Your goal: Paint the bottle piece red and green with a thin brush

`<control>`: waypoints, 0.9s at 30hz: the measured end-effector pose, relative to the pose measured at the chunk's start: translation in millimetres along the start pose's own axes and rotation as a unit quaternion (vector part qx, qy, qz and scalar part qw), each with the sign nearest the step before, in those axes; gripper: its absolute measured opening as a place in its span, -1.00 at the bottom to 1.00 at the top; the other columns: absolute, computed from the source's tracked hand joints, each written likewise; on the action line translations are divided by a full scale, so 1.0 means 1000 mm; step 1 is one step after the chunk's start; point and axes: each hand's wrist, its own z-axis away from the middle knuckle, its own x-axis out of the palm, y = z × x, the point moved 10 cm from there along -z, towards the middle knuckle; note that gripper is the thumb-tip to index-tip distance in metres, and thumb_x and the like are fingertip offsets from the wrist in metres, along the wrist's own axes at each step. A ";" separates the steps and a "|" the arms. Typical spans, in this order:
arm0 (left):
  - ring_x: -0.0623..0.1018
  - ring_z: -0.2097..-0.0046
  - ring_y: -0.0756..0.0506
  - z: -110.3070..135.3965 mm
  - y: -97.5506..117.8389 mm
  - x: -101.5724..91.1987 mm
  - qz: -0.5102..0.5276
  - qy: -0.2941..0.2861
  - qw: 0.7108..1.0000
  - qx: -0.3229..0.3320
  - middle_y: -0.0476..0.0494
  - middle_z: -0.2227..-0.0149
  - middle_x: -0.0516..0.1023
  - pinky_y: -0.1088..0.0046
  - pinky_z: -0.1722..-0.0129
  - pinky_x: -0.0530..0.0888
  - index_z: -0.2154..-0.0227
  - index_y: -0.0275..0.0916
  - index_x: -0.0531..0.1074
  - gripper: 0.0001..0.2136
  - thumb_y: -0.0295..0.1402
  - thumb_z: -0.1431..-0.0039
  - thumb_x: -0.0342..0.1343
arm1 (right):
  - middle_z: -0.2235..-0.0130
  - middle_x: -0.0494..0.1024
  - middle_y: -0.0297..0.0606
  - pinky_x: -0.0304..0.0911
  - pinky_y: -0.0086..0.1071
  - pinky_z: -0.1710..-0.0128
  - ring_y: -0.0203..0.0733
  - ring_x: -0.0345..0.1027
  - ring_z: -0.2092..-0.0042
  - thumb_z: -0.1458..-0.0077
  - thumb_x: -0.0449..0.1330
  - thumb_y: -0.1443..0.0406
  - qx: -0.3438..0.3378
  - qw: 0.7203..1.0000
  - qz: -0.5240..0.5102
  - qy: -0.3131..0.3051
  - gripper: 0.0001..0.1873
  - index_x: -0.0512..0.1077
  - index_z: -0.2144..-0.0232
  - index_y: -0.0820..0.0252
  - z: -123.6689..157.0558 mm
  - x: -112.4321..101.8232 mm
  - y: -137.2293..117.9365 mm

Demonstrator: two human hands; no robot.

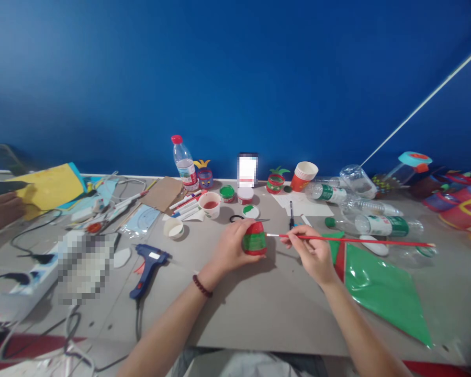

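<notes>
My left hand [232, 246] is wrapped round a small dome-shaped object painted red and green [254, 239], holding it on the grey table [259, 309]. My right hand [312, 250] pinches a long red-handled paintbrush [353, 240], its white tip pointing left and almost touching the object's right side. A bead bracelet sits on my left wrist.
Paint cups, one red [211, 203], one green [226, 192], stand behind my hands with markers. A blue glue gun [148, 263] lies at the left, green and red sheets [380, 285] at the right, plastic bottles [380, 224] beyond. Another person's hand [0, 209] shows at far left.
</notes>
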 end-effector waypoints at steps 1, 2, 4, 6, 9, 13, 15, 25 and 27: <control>0.48 -0.12 -0.31 0.000 0.001 0.001 -0.004 0.000 1.000 0.005 -0.24 -0.09 0.49 0.08 -0.11 0.43 -0.14 -0.12 0.28 -0.26 -0.14 0.14 0.41 | 0.38 0.58 -0.21 0.49 -0.36 0.41 -0.17 0.53 0.38 -0.23 0.17 0.09 -0.001 1.000 -0.003 -0.012 -0.74 0.45 0.36 0.15 0.001 0.004 0.000; 0.48 -0.12 -0.31 0.000 0.003 0.001 -0.007 -0.001 1.000 0.010 -0.24 -0.09 0.48 0.07 -0.12 0.43 -0.14 -0.12 0.28 -0.26 -0.14 0.13 0.41 | 0.37 0.59 -0.20 0.49 -0.37 0.40 -0.18 0.52 0.38 -0.24 0.16 0.10 -0.003 1.000 -0.003 -0.025 -0.74 0.45 0.35 0.15 0.002 0.009 -0.001; 0.47 -0.13 -0.32 0.000 0.005 0.002 -0.010 -0.004 1.000 0.017 -0.25 -0.10 0.48 0.06 -0.13 0.42 -0.15 -0.13 0.27 -0.25 -0.15 0.13 0.41 | 0.34 0.59 -0.19 0.48 -0.36 0.39 -0.18 0.52 0.37 -0.26 0.14 0.13 -0.015 0.999 0.011 -0.045 -0.76 0.45 0.32 0.15 0.005 0.017 -0.003; 0.47 -0.12 -0.32 0.000 0.007 0.002 -0.010 -0.003 1.000 0.021 -0.26 -0.09 0.48 0.05 -0.13 0.42 -0.16 -0.14 0.27 -0.25 -0.15 0.12 0.41 | 0.32 0.59 -0.18 0.47 -0.36 0.37 -0.18 0.52 0.36 -0.28 0.12 0.16 -0.031 0.998 0.034 -0.051 -0.78 0.44 0.31 0.15 0.006 0.020 -0.006; 0.48 -0.11 -0.31 0.000 0.007 0.001 -0.013 0.004 1.000 0.023 -0.25 -0.07 0.49 0.06 -0.12 0.42 -0.14 -0.14 0.28 -0.27 -0.13 0.11 0.39 | 0.32 0.58 -0.20 0.45 -0.34 0.33 -0.16 0.52 0.33 -0.30 0.10 0.20 -0.055 0.995 0.069 -0.048 -0.81 0.44 0.31 0.13 0.007 0.019 -0.011; 0.48 -0.11 -0.31 0.001 0.005 -0.001 -0.020 0.016 0.999 0.021 -0.23 -0.07 0.50 0.05 -0.15 0.40 -0.13 -0.12 0.27 -0.26 -0.11 0.13 0.39 | 0.33 0.58 -0.21 0.45 -0.31 0.28 -0.13 0.53 0.28 -0.29 0.10 0.24 -0.081 0.991 0.100 -0.037 -0.85 0.42 0.31 0.12 0.005 0.014 -0.016; 0.48 -0.12 -0.30 0.001 0.005 -0.003 -0.021 0.022 0.999 0.026 -0.23 -0.08 0.50 0.04 -0.18 0.37 -0.14 -0.13 0.27 -0.25 -0.10 0.13 0.40 | 0.33 0.57 -0.23 0.44 -0.31 0.27 -0.14 0.53 0.29 -0.29 0.10 0.25 -0.085 0.990 0.111 -0.034 -0.86 0.42 0.31 0.12 0.004 0.011 -0.017; 0.50 -0.09 -0.30 0.001 0.007 -0.006 -0.032 0.033 0.998 0.042 -0.24 -0.06 0.51 0.06 -0.14 0.40 -0.12 -0.15 0.27 -0.26 -0.10 0.13 0.40 | 0.35 0.55 -0.24 0.43 -0.36 0.31 -0.16 0.53 0.30 -0.28 0.13 0.24 -0.063 0.994 0.088 -0.013 -0.85 0.44 0.33 0.14 0.001 -0.001 -0.006; 0.50 -0.09 -0.29 0.001 0.006 -0.005 -0.032 0.034 0.998 0.043 -0.24 -0.06 0.52 0.06 -0.15 0.39 -0.12 -0.15 0.27 -0.26 -0.09 0.13 0.40 | 0.35 0.55 -0.25 0.43 -0.39 0.34 -0.18 0.52 0.32 -0.28 0.14 0.25 -0.061 0.996 0.066 0.002 -0.86 0.44 0.33 0.14 0.002 -0.003 -0.006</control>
